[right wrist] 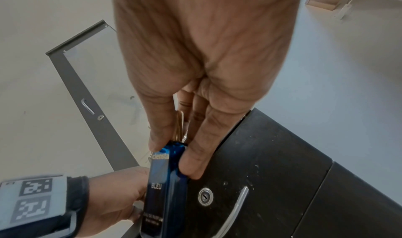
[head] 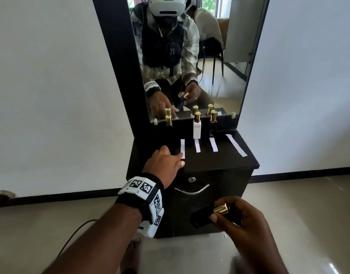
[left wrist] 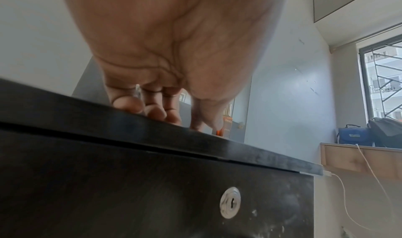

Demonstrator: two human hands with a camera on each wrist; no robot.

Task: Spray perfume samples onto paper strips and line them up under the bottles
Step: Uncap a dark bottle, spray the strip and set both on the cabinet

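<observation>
My right hand (head: 245,224) grips a blue perfume bottle (head: 201,219) with a gold cap (head: 220,208), held tilted in front of the cabinet and below its top. In the right wrist view the thumb and fingers of my right hand (right wrist: 206,52) clamp the blue bottle (right wrist: 165,190) near its neck. My left hand (head: 166,165) rests on the black cabinet top (head: 219,161), a fingertip on the near end of the leftmost paper strip (head: 182,147). Three more strips (head: 197,146) (head: 213,147) (head: 236,145) lie to its right. A dark bottle (head: 168,120), a white bottle (head: 197,127) and another dark bottle (head: 213,123) stand at the back.
A tall mirror (head: 190,56) rises behind the bottles and reflects them and the person. The cabinet front has a lock (head: 192,179) and a metal handle (head: 191,190). A black cable (head: 75,234) lies on the floor at the left. White walls flank the cabinet.
</observation>
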